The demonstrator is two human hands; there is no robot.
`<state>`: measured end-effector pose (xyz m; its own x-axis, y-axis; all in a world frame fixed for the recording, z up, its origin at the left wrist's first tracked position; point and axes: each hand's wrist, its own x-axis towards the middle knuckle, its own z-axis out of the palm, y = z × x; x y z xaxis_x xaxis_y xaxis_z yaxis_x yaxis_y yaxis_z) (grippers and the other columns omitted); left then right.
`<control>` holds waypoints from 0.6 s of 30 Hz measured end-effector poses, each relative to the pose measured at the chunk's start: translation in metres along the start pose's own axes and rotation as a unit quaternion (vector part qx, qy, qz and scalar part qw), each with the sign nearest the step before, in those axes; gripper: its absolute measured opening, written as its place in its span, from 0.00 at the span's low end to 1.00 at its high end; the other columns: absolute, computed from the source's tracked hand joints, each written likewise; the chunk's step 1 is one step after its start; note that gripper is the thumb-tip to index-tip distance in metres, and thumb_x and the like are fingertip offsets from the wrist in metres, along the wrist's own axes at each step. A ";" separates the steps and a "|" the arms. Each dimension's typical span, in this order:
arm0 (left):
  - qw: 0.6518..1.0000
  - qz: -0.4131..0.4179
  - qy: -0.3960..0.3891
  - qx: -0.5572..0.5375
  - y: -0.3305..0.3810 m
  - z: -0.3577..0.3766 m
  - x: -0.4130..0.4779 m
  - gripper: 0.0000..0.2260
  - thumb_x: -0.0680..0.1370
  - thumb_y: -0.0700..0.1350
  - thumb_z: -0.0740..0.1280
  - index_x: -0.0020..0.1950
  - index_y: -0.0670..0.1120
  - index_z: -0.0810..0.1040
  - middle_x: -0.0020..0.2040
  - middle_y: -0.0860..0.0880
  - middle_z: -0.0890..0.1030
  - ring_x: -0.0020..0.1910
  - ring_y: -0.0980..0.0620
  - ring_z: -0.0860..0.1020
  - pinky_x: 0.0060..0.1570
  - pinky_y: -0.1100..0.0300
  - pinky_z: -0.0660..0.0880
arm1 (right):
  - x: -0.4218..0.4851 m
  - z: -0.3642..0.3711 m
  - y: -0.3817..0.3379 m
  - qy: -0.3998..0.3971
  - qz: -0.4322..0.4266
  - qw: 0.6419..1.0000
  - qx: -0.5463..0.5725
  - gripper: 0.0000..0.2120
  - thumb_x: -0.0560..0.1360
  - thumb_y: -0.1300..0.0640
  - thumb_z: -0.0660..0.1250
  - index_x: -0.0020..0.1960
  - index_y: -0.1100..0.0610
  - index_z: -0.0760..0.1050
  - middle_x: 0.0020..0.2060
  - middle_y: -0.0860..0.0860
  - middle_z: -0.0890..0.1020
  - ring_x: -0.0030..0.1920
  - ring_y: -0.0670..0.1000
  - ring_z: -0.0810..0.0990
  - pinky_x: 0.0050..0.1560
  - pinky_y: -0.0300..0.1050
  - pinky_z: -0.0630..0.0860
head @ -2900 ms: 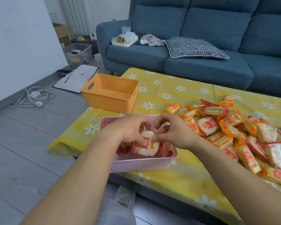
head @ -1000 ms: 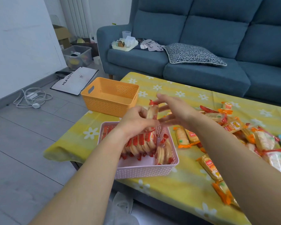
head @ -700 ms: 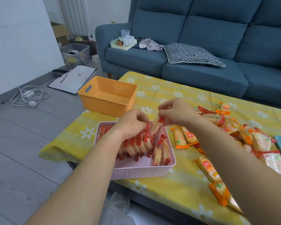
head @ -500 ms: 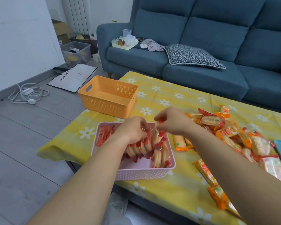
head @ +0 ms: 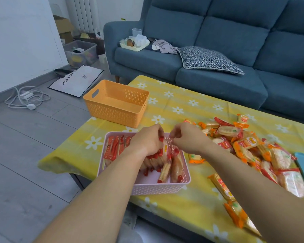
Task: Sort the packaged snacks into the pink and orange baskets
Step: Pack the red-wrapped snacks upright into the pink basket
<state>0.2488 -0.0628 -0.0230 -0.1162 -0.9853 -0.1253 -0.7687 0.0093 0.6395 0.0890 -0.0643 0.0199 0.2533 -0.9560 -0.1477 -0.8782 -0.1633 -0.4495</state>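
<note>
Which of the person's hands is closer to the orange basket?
Left. The left hand holds packets just short of the orange basket; the right hand is beside it, farther right.

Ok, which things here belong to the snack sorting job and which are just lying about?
Job:
pink perforated plastic basket
red-wrapped snack packets
orange perforated plastic basket
loose pile of wrapped snacks

Lying about:
patterned grey cushion
coiled white cable
white paper shopping bag
clear plastic storage box

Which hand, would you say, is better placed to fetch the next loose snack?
Probably right: the right hand hovers beside the loose pile; the left hand grips packets in the pink basket.
</note>
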 end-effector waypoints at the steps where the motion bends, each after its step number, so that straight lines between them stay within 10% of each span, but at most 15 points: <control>1: 1.000 -0.001 0.009 0.007 0.001 0.000 0.000 0.09 0.74 0.41 0.67 0.50 0.54 0.74 0.49 0.50 0.82 0.45 0.45 0.81 0.47 0.46 0.80 | -0.005 -0.002 0.000 -0.016 -0.036 0.999 -0.029 0.07 0.73 0.61 0.66 0.47 0.51 0.80 0.40 0.45 0.82 0.43 0.48 0.81 0.40 0.41 0.75; 5: 1.000 -0.011 0.019 0.003 0.003 0.003 -0.001 0.10 0.73 0.41 0.67 0.43 0.57 0.72 0.47 0.51 0.83 0.46 0.46 0.81 0.48 0.48 0.80 | -0.027 0.008 -0.005 -0.172 -0.144 0.952 -0.206 0.20 0.71 0.59 0.66 0.58 0.41 0.80 0.46 0.46 0.76 0.49 0.52 0.79 0.45 0.49 0.77; 8: 0.999 -0.014 0.029 -0.007 0.003 0.004 0.001 0.10 0.72 0.43 0.69 0.42 0.56 0.72 0.45 0.51 0.83 0.46 0.47 0.81 0.49 0.47 0.80 | -0.030 0.021 -0.005 -0.125 -0.166 0.939 -0.275 0.17 0.73 0.54 0.68 0.60 0.39 0.79 0.46 0.47 0.66 0.54 0.55 0.76 0.45 0.48 0.74; 13: 0.999 -0.016 0.000 -0.030 -0.002 0.000 0.004 0.09 0.71 0.41 0.72 0.44 0.54 0.75 0.42 0.52 0.82 0.44 0.47 0.82 0.45 0.49 0.80 | -0.023 -0.003 0.007 -0.091 -0.185 0.972 -0.108 0.10 0.74 0.52 0.72 0.55 0.46 0.81 0.53 0.48 0.71 0.56 0.49 0.71 0.57 0.45 0.69; 18: 0.971 0.008 0.037 -0.236 0.003 -0.026 -0.004 0.15 0.82 0.55 0.63 0.43 0.49 0.83 0.44 0.52 0.83 0.47 0.51 0.80 0.52 0.55 0.73 | -0.022 -0.029 0.007 -0.077 -0.083 0.987 0.118 0.04 0.79 0.55 0.68 0.53 0.53 0.79 0.45 0.47 0.80 0.42 0.44 0.78 0.43 0.39 0.74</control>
<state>0.2636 -0.0633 -0.0012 -0.0671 -0.9954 -0.0682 -0.3906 -0.0367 0.9198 0.0657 -0.0514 0.0460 0.4609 -0.8692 -0.1791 -0.7055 -0.2364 -0.6681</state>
